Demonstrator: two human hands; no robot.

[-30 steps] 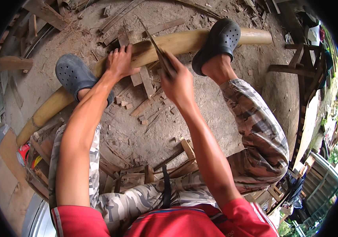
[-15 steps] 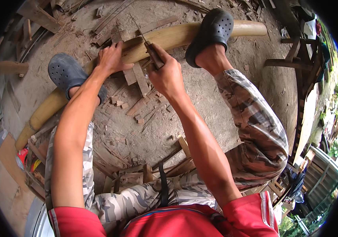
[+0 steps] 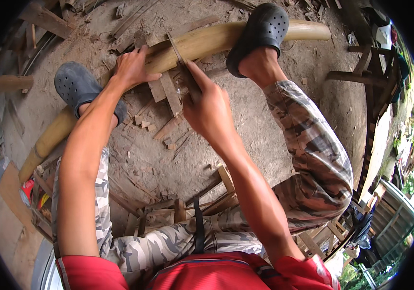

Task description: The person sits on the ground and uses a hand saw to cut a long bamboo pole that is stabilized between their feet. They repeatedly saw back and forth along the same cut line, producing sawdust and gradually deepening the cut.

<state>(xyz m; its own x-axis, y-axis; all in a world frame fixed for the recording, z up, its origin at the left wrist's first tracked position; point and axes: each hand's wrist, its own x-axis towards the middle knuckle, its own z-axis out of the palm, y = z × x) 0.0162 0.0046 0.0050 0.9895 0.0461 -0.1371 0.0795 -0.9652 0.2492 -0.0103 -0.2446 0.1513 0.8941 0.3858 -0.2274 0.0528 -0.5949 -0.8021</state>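
nearest to me are my knees in grey-and-tan camouflage trousers (image 3: pixel 313 159), spread wide over a scatter of short split wood offcuts (image 3: pixel 166 130) on the packed dirt floor (image 3: pixel 274 121). further out, my right hand (image 3: pixel 207 106) is closed around the handle of a long, narrow dark metal blade (image 3: pixel 177 50), the fingers wrapped tight, and the blade runs up and away until its edge sits against the pole. my left hand (image 3: pixel 132 67) is beside it to the left, palm down and fingers curled over the long, pale yellow-tan bamboo pole (image 3: pixel 202 43), pressing it rather than lifting it. the pole lies across the ground in front of me, running from the lower left up to the far right, pinned by both feet: my left dark grey perforated rubber clog (image 3: pixel 74 87) on its near-left stretch and my right black perforated rubber clog (image 3: pixel 260 34) on its far-right stretch. i judge the pole stiff, hard-skinned and smooth enough to roll or slide, fairly light for its length, so it is best held from above close to the blade, where my left hand is. beyond it lie loose wooden slats and boards (image 3: pixel 47 19).
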